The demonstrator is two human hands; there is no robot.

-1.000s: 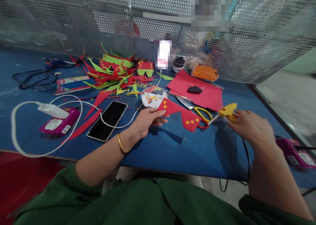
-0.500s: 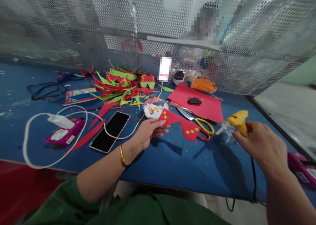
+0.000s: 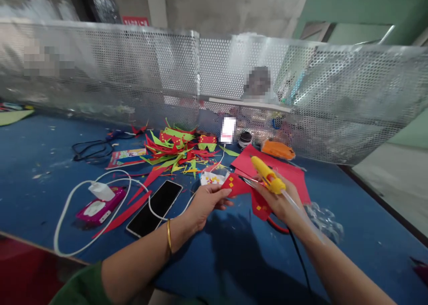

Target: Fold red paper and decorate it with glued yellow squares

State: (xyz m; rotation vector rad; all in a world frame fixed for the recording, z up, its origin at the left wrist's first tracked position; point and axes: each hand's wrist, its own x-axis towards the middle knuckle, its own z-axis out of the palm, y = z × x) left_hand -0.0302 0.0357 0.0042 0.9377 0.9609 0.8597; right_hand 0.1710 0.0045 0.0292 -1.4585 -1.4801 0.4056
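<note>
My left hand (image 3: 207,202) pinches one end of a red paper mask (image 3: 238,187) with yellow diamond pieces on it, holding it above the blue table. Over the mask's right part is my right hand (image 3: 284,200), closed around a yellow hot glue gun (image 3: 269,176). A pale glue stick (image 3: 299,211) runs out of the gun back along my right wrist. The gun's nozzle is hard to make out. Beneath the mask and right hand lie scissors, their red handle (image 3: 278,225) partly showing. Just beyond my left hand is a white dish (image 3: 207,179) with small yellow and red pieces.
Left of my hands lie a dark phone (image 3: 155,207), a white cable (image 3: 65,213) and a magenta power strip (image 3: 115,207). Paper scraps (image 3: 174,151) are heaped behind. Red sheets (image 3: 301,184) and an orange packet (image 3: 277,149) lie back right. A mesh partition (image 3: 133,68) stands behind; a person sits beyond.
My right hand has brought the glue gun leftward from the table's right side to the mask's right part. My left hand still holds the mask. The view has tilted up.
</note>
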